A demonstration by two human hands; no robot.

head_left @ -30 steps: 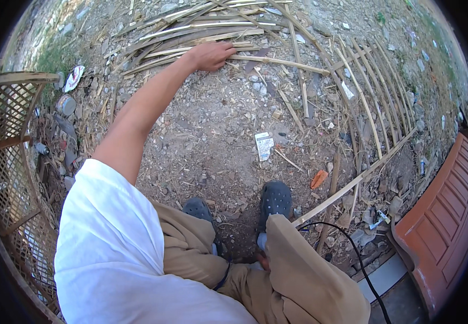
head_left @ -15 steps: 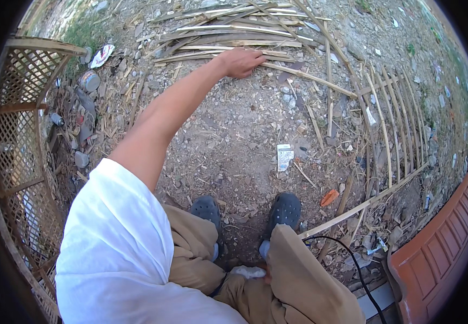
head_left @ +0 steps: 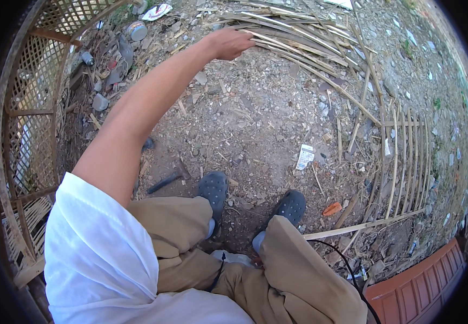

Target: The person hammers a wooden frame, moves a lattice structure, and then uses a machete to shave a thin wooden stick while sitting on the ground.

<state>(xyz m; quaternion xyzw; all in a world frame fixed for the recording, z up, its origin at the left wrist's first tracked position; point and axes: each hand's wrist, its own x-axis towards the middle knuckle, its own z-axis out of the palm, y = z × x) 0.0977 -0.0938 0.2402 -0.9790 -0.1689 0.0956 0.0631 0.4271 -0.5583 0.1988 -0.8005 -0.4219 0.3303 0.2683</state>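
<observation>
My left hand [head_left: 231,44] reaches far forward, its fingers closed at the left end of a wooden slat [head_left: 290,53]. That slat is one of several long, thin strips in a loose pile [head_left: 299,33] on the ground. My left arm stretches straight out from a white sleeve, and the fingertips are partly hidden behind the hand. The right hand does not show. A hammer [head_left: 164,182] with a dark handle lies on the dirt beside my left clog [head_left: 212,191].
To the right lies a nailed slat frame [head_left: 407,167]. A wooden lattice panel [head_left: 29,124] stands on the left. Near the lower right are a reddish-brown panel [head_left: 417,286] and a black cable [head_left: 347,262]. A flattened white packet [head_left: 305,156] rests on the littered ground.
The view has shifted, so the pile and slat frame sit farther right in the picture. My left hand has moved leftward along the pile to the slat ends. The hammer has come into sight.
</observation>
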